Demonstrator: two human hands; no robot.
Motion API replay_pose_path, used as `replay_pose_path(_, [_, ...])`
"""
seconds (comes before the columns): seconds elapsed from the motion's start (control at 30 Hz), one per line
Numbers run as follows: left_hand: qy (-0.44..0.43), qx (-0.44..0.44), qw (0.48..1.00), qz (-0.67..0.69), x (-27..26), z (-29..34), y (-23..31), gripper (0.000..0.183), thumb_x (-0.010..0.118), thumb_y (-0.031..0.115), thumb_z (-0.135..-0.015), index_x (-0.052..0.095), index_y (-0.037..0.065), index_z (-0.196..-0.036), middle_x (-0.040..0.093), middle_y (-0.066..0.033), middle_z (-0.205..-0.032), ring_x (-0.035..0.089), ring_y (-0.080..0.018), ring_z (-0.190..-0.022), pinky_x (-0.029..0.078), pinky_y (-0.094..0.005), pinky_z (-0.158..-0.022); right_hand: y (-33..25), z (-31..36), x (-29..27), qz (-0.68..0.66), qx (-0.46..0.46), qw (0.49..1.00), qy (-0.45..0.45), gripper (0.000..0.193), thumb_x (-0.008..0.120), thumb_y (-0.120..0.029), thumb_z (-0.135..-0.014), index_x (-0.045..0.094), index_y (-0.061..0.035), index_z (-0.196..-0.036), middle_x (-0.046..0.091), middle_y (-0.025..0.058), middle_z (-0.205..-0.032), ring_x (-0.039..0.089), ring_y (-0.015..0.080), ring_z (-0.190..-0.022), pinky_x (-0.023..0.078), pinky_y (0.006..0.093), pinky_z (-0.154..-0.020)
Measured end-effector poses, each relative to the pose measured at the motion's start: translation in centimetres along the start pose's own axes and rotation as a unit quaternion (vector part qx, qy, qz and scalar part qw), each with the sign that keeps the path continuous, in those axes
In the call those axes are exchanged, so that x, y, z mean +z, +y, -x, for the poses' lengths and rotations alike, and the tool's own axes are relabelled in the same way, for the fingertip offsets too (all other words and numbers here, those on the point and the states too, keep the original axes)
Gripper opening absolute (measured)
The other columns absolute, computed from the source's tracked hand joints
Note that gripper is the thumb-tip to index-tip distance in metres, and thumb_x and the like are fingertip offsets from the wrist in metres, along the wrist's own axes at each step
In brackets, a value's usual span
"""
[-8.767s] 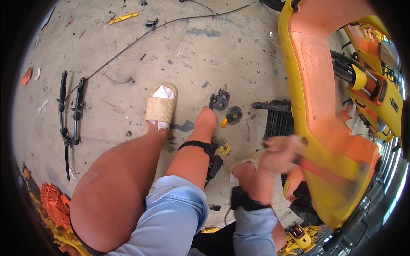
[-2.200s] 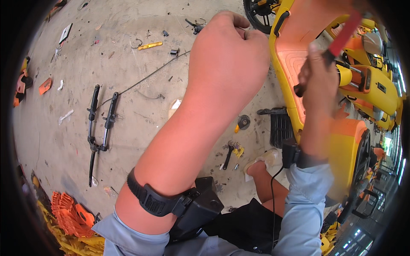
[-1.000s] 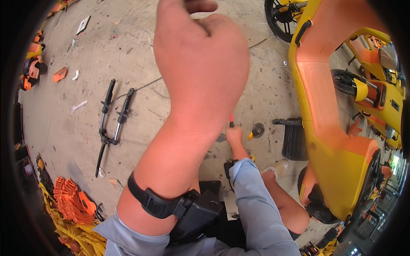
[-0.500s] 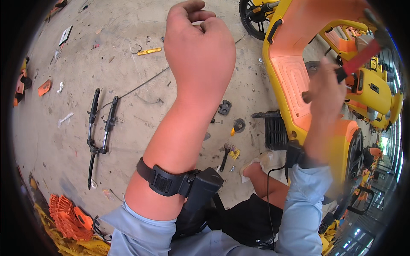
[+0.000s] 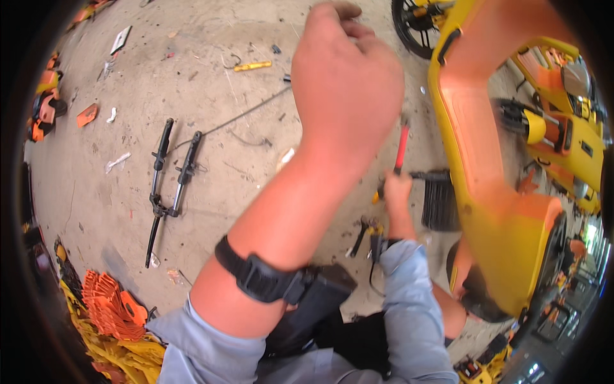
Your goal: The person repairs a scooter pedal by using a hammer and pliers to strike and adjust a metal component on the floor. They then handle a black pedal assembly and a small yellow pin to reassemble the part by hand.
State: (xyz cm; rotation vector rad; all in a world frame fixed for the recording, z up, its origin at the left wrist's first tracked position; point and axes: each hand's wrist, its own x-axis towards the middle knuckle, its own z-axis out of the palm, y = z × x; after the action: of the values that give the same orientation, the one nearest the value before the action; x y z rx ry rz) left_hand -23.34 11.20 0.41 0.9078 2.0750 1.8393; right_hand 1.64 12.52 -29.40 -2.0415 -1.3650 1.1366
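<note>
My left hand (image 5: 348, 89) is raised high in the middle of the head view, its back toward me. Its fingers curl closed, and what they may hold is hidden. Lower and to the right, my right hand (image 5: 398, 187) grips a hammer (image 5: 401, 150) with a red and black handle, which points away from me. The hammer's head is small and blurred near my left wrist. Beside my right hand is a black ribbed part (image 5: 440, 208) on the near side of a yellow and orange scooter (image 5: 470, 121). A wrench-like tool (image 5: 358, 238) lies on the floor below.
A front fork (image 5: 171, 185) lies on the concrete floor at the left. Beyond it are an orange scrap (image 5: 87, 114) and a yellow bar (image 5: 253, 66). Stacked orange parts (image 5: 109, 307) sit at the lower left. More yellow scooters (image 5: 563, 141) stand at the right.
My right hand has swung the hammer down and left, from over the scooter's footboard to beside the scooter. My left hand, still closed, and the floor objects appear farther right.
</note>
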Motion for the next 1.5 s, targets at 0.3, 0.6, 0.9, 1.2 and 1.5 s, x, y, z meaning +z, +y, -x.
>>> replay_pose_path(0.3, [-0.008,-0.049,0.989,0.139,-0.9,-1.5,2.2,0.032,0.051,0.007,-0.088,0.056,-0.006,-0.116,0.066,-0.0106,-0.1,0.064,-0.0133,-0.08,0.051,-0.0266,-0.071,-30.2,7.0,-17.3,-0.198,-0.274,0.941,0.005,0.028,0.071,-0.019,-0.091,0.052,-0.0082,-0.073,0.046,-0.0032,-0.056,0.04,0.0067,-0.044,0.033,0.0249,-0.042])
replay_pose_path(0.6, [0.09,-0.016,0.995,0.047,-3.3,-1.4,3.4,0.029,0.049,0.001,-0.087,0.055,-0.004,-0.115,0.062,-0.0085,-0.095,0.057,-0.0119,-0.077,0.047,-0.0246,-0.067,-11.7,8.8,3.3,-0.169,-0.408,0.89,0.114,0.019,0.072,-0.017,-0.09,0.059,-0.0042,-0.082,0.05,-0.0043,-0.066,0.048,0.0104,-0.06,0.041,0.0275,-0.058])
replay_pose_path(0.9, [0.0,0.023,0.994,0.103,-3.9,-2.9,0.8,0.033,0.048,0.006,-0.088,0.054,-0.004,-0.119,0.066,-0.0085,-0.104,0.063,-0.0129,-0.086,0.047,-0.0241,-0.065,-14.7,2.8,-1.1,-0.056,-0.098,0.991,-0.066,0.026,0.07,-0.02,-0.084,0.061,0.0035,-0.08,0.055,0.003,-0.062,0.049,0.0138,-0.06,0.041,0.0347,-0.056])
replay_pose_path(1.2, [0.003,-0.056,0.991,0.123,-3.0,-2.2,1.4,0.032,0.049,0.006,-0.088,0.055,-0.003,-0.118,0.066,-0.0086,-0.105,0.064,-0.0129,-0.082,0.049,-0.0255,-0.066,-32.8,6.1,-14.8,-0.339,-0.353,0.872,-0.029,0.023,0.067,-0.017,-0.092,0.052,-0.0063,-0.078,0.043,-0.0003,-0.054,0.04,0.0096,-0.043,0.037,0.0252,-0.045])
replay_pose_path(1.5, [0.044,0.063,0.997,0.01,-3.1,-3.2,-1.9,0.02,0.05,0.001,-0.083,0.057,-0.001,-0.101,0.065,-0.013,-0.091,0.062,-0.0234,-0.075,0.049,-0.0343,-0.072,-0.2,-6.0,8.5,0.323,0.032,0.941,-0.1,0.03,0.071,-0.024,-0.084,0.063,0.0029,-0.094,0.062,0.0135,-0.07,0.063,0.0257,-0.063,0.049,0.0384,-0.057])
